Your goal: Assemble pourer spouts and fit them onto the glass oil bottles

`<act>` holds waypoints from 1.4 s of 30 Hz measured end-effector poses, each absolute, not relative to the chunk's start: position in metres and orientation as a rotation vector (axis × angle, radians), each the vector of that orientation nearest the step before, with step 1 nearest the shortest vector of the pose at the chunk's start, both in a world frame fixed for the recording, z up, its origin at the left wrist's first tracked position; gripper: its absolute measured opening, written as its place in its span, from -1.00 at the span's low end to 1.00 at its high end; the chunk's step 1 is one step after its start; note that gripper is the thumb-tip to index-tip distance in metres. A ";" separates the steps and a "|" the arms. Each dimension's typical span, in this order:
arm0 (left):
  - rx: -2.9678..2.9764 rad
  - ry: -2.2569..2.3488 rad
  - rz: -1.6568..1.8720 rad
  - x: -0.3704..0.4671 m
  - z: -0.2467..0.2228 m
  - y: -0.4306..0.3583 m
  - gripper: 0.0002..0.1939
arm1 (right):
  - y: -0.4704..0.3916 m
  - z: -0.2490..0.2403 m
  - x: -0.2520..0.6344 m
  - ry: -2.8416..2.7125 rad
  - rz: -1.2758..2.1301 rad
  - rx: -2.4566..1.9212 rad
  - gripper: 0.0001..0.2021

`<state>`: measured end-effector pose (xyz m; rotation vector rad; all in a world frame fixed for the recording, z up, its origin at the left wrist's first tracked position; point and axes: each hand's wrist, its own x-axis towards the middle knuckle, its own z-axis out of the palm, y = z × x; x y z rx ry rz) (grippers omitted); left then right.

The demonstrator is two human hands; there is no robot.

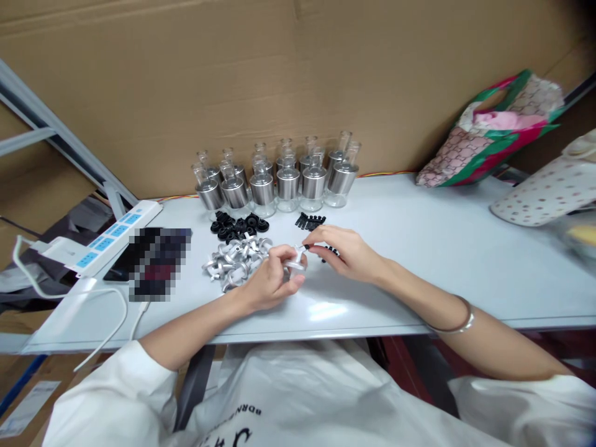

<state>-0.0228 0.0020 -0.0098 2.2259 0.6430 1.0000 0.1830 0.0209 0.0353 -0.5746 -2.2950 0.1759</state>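
In my left hand point(272, 279) is a white and silver bottle spout point(294, 264), its narrow tip pointing up and to the right. My right hand point(349, 253) pinches a small black cap point(306, 247) against that tip. Left of my hands lies a heap of similar white and silver spouts point(228, 264). Behind the heap are several black rubber stoppers point(237, 226). More small black caps point(310, 220) lie in a group beyond my right fingers, and a few others show beneath that hand.
Several glass bottles with metal sleeves point(288, 183) stand in rows at the back of the table point(419, 248). On the left are a power strip point(116, 236), a white cable point(123, 310) and a phone point(123, 264). A patterned bag point(465, 146) and a spotted container point(544, 192) stand right.
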 end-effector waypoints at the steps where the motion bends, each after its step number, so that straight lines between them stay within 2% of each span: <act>1: 2.174 0.660 0.984 -0.023 -0.009 0.002 -0.65 | 0.021 0.035 0.183 -2.284 0.150 -0.590 -0.84; 5: 1.971 0.755 0.846 -0.021 -0.004 -0.001 -0.48 | 0.022 0.035 0.184 -2.212 0.098 -0.577 -0.84; 8: 1.897 0.795 0.726 -0.020 0.001 -0.002 -0.44 | 0.022 0.036 0.184 -2.197 0.084 -0.561 -0.84; 12: 1.917 0.858 0.691 -0.019 0.003 -0.002 -0.57 | 0.025 0.034 0.185 -2.263 0.067 -0.610 -0.84; 19: 2.070 0.953 0.700 -0.018 0.005 -0.005 -0.71 | 0.028 0.034 0.187 -2.410 -0.226 -0.607 -0.79; 28: 2.199 1.040 0.677 -0.017 0.006 -0.003 -0.83 | 0.025 0.032 0.180 -2.393 0.156 -0.660 -0.67; 42: 2.742 0.882 0.726 -0.028 0.020 0.012 -0.90 | 0.018 0.038 0.178 -2.316 0.480 -0.808 -0.58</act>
